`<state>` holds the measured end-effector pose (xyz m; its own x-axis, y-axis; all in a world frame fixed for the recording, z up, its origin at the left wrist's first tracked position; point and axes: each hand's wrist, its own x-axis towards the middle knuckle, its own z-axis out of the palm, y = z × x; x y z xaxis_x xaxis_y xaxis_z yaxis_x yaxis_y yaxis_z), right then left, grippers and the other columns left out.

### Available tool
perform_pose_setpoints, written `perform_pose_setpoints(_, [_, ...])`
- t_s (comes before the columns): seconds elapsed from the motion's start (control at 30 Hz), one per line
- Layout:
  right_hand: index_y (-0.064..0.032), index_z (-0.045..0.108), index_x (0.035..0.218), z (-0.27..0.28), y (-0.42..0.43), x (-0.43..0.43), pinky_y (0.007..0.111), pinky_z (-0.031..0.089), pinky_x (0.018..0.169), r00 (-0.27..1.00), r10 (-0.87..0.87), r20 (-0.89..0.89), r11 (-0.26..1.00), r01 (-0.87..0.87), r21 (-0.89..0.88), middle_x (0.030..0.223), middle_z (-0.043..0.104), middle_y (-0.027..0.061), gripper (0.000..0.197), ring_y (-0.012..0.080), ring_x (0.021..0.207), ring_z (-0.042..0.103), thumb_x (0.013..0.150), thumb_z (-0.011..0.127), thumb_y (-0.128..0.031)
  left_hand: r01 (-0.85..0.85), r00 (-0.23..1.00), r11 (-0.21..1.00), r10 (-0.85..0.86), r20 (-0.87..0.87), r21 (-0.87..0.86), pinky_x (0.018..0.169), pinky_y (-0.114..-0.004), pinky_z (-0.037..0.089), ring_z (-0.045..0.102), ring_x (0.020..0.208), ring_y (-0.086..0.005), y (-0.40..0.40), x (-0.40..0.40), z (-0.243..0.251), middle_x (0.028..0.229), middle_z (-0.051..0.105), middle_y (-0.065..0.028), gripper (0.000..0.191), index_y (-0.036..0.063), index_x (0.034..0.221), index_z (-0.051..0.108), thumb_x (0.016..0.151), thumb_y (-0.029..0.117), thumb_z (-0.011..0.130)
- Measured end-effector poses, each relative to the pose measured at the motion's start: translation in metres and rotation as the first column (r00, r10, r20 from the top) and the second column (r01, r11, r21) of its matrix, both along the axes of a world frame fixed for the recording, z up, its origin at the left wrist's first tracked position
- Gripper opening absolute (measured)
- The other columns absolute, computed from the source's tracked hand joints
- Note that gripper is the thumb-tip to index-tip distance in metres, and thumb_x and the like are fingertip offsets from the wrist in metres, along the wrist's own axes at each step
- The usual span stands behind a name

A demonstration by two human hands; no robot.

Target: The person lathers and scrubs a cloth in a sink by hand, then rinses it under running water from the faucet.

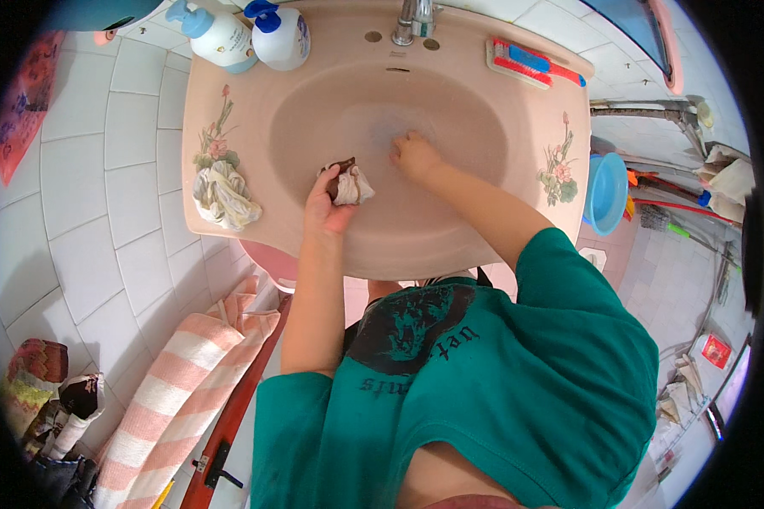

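Observation:
My left hand (332,205) is closed around a crumpled brown-and-white cloth (351,183) above the left part of a pink washbasin (382,245). My right hand (415,156) reaches into the middle of the bowl; its fingers are curled, and whether they hold anything cannot be told. Near the drain area the bottom looks hazy. A chrome faucet (414,22) stands at the basin's back edge. On the left rim lies a crumpled pale cloth (225,195).
Two pump bottles (213,38) stand at the back left corner. A red-and-blue brush (527,62) lies at the back right. Beyond the right rim is a blue plastic basin (608,194). A striped towel (178,388) hangs at the lower left by a door edge.

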<state>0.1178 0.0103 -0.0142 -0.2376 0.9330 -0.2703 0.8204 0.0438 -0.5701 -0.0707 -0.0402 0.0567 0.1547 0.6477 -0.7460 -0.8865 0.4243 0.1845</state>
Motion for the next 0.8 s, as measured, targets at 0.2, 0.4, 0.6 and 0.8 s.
perform_pose_setpoints(0.2, [-0.0046,0.055,0.098,-0.004,-0.008,-0.02,0.041,0.042,0.085,0.981,0.057,0.184,0.998,-0.059,0.004,0.106,0.05,0.017,0.028,0.0327,0.1,0.05,0.074,0.058,-0.019,0.031,0.998,0.999,-0.032,0.052,0.017,0.077,-0.039,0.049,0.058,0.084,-0.0248,-0.005,-0.002,-0.014,0.091,0.059,-0.0123,0.02,-0.0011,0.098,0.052,0.08,0.007,0.055])
perform_pose_setpoints(0.4, [-0.0055,0.051,0.103,-0.01,-0.006,-0.027,0.041,0.042,0.085,0.985,-0.042,0.168,0.996,0.027,0.087,0.107,0.049,0.0167,0.036,0.0318,0.1,0.05,0.072,0.061,-0.021,0.011,1.0,1.0,-0.012,0.011,0.014,0.077,-0.039,0.049,0.058,0.084,-0.0251,-0.001,-0.001,-0.018,0.093,0.059,-0.013,0.02,-0.0012,0.098,0.051,0.08,0.007,0.055])
perform_pose_setpoints(0.6, [-0.0058,0.052,0.102,-0.009,0.014,-0.031,0.042,0.044,0.082,0.966,-0.067,0.248,0.997,0.074,-0.018,0.105,0.05,0.0175,0.033,0.0335,0.097,0.052,0.074,0.059,-0.021,0.094,0.996,0.996,-0.094,0.003,-0.005,0.078,-0.039,0.049,0.058,0.086,-0.0248,0.001,0.001,-0.011,0.093,0.059,-0.0126,0.02,0.0004,0.098,0.052,0.079,0.006,0.056])
perform_pose_setpoints(0.8, [-0.004,0.055,0.096,-0.006,0.012,-0.026,0.04,0.046,0.075,0.971,-0.236,-0.037,0.957,0.239,0.162,0.099,0.054,0.0156,0.025,0.0294,0.088,0.056,0.076,0.058,-0.019,0.071,0.997,0.997,-0.071,-0.009,-0.023,0.077,-0.039,0.049,0.058,0.087,-0.0247,0.0,0.002,-0.012,0.094,0.059,-0.0124,0.02,0.0005,0.099,0.052,0.08,0.007,0.055])
